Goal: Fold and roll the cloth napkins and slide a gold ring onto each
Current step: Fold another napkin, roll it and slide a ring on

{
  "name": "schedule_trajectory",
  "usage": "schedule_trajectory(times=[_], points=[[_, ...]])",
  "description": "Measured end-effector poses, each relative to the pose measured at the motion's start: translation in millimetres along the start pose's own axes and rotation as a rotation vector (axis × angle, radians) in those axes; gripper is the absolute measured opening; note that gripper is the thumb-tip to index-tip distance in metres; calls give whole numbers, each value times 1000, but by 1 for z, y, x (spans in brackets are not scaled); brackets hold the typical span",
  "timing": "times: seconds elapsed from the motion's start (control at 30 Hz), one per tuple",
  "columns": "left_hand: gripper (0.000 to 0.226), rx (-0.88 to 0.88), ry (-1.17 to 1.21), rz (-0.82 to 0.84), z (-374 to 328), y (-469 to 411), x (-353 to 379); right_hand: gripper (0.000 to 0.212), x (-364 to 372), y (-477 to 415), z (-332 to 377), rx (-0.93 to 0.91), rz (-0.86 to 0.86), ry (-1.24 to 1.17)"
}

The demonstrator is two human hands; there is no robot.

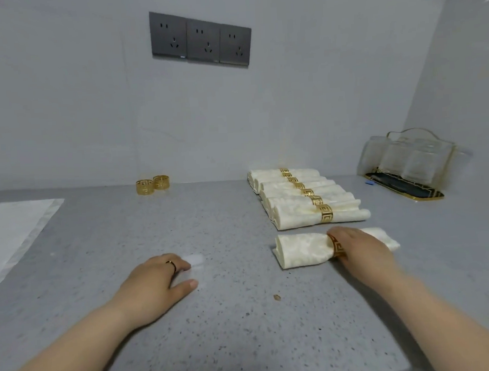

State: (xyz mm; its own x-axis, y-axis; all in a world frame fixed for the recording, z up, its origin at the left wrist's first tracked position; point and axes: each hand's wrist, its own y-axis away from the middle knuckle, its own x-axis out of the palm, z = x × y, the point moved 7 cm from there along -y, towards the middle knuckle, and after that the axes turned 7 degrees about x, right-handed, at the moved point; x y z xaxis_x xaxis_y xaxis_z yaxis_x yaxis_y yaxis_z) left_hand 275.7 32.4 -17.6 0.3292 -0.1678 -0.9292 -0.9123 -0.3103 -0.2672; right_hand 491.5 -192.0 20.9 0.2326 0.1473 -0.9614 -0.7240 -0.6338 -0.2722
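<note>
Grey speckled countertop (232,316), seen from above and behind the hands. Right hand (360,249) laid over a rolled cream napkin (303,250) at centre right, fingers curled around the roll where a gold ring (337,247) sits on it — gripping napkin and ring together, ring partly hidden under the fingers. Left end of the roll sticking out flared and open, right end poking out past the hand. Left hand (157,281) resting palm down on the counter, well apart from the napkin, fingers loosely extended and holding nothing (thin dark band on one finger). Fingertips touching or just beside a small pale patch (195,259) — possibly a glare spot or a scrap of something, too blurred to tell.

Just beyond the held napkin, a row of finished rolls (305,198) lying side by side, each with its own gold band at the middle, running away toward the far wall; about six, the far ones overlapping too tightly to count surely. At the far left of centre, two spare gold rings (152,184) standing upright, touching each other, close against the wall. Flat white cloth (12,230) spread at the left edge. Far right corner: clear glass holder (406,156) on a dark gold-rimmed tray (408,192). Three dark sockets (201,40) on the wall above. Small brown speck (277,297) on the counter near the middle.
</note>
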Motion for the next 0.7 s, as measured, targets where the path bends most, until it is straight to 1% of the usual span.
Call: schedule_trajectory(times=[0.03, 0.07, 0.13, 0.2, 0.37, 0.5, 0.67, 0.7], points=[[83, -3, -7, -4, -2, 0, 2, 40, 2, -2, -6, 23, -10, 2], [79, -10, -9, -22, -2, -1, 3, 41, 4, -5, -12, 42, -19, 6], [53, -26, 9, -61, 2, 1, 3, 42, 7, -12, -19, 71, -25, 9], [45, -10, 15, -85, 3, 1, 3, 43, 10, -19, -23, 99, -13, -4], [41, -2, 32, -138, 5, 1, 2, 39, 16, -40, -18, 110, -7, -31], [36, 2, 42, -164, 8, -1, 2, 41, 23, -54, -13, 103, 7, -26], [30, 1, 89, -190, 8, -1, -1, 36, 26, -62, -15, 116, 2, -45], [33, 6, 89, -183, 7, -1, -2, 36, 26, -63, -16, 114, -4, -40]])
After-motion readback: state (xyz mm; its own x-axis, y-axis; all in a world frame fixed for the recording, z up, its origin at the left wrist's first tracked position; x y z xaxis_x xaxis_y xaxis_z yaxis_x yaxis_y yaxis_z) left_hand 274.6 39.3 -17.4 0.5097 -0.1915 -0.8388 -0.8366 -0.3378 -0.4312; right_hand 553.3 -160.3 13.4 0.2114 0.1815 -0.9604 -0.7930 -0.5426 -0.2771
